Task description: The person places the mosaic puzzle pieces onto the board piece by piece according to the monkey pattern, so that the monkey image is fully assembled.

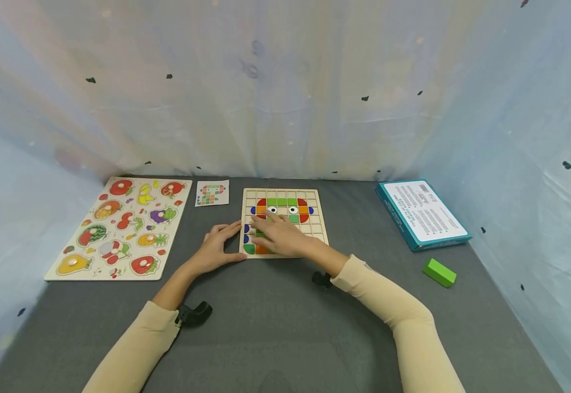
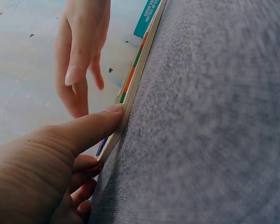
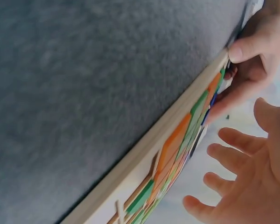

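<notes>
A square wooden grid board (image 1: 317,228) lies on the grey table, with red, orange, green and blue tiles and two eye tiles in its cells. My left hand (image 1: 215,251) grips its near left corner, the thumb on the front edge and the fingers at the left side; the left wrist view shows this hold on the board's edge (image 2: 139,70). Above the tiles on the left half hovers my right hand (image 1: 287,237), palm down. Its fingers (image 3: 226,158) are spread and hold nothing in the right wrist view. Some tiles beneath it are hidden.
A small pattern card (image 1: 212,193) lies left of the board. Further left is a fruit puzzle board (image 1: 135,225) with knobbed pieces. A teal box (image 1: 425,213) lies at the right, with a green block (image 1: 440,272) nearer. A pale curtain (image 1: 285,109) hangs behind the table.
</notes>
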`<state>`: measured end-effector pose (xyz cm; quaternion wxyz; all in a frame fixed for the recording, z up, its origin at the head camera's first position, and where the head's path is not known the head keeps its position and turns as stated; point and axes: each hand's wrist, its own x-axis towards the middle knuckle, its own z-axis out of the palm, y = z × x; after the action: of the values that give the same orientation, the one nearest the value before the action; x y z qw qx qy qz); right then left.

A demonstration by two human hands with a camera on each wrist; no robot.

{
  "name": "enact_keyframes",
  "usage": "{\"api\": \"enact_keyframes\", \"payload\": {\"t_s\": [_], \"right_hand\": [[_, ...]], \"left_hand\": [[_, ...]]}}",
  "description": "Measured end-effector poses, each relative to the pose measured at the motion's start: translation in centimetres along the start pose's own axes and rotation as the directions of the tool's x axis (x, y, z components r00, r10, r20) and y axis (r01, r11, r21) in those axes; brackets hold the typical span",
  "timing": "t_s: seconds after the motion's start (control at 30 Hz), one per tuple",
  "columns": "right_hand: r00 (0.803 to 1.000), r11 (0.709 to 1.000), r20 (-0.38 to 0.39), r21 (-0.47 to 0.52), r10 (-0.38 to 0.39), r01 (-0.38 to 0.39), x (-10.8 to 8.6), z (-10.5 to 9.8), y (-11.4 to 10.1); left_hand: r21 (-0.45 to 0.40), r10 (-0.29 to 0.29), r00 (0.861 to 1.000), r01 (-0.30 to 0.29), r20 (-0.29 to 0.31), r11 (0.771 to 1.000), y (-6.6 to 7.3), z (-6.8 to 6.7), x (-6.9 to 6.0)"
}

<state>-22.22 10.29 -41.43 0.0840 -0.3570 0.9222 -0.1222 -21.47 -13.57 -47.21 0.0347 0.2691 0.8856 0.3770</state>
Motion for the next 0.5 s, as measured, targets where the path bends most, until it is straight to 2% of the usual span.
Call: {"api": "enact_keyframes", "payload": {"t_s": [0.17,0.33,0.43,0.5], "right_hand": [[0.996,1.000,-0.092,0.022,0.012,-0.010,-1.2,-0.5,1.2],[0.978,0.993,-0.171,0.022,0.122,-0.120,-3.5,-1.0,2.1],[0.963,0.982,-0.191,0.009,0.188,-0.190,-5.1,-1.0,2.4],[0.957,0.978,-0.203,0.016,0.208,-0.210,-6.1,-0.8,2.5]], "left_hand": [[-0.015,-0.009,1.000,0.009,-0.005,1.000,-0.3,-0.2,-0.1],[-0.015,-0.014,1.000,0.014,-0.001,1.000,-0.4,-0.2,-0.2],[-0.015,-0.022,1.000,0.022,-0.001,1.000,-0.4,-0.2,-0.3],[-0.013,-0.027,1.000,0.027,-0.003,1.000,-0.5,-0.2,-0.4]]}}
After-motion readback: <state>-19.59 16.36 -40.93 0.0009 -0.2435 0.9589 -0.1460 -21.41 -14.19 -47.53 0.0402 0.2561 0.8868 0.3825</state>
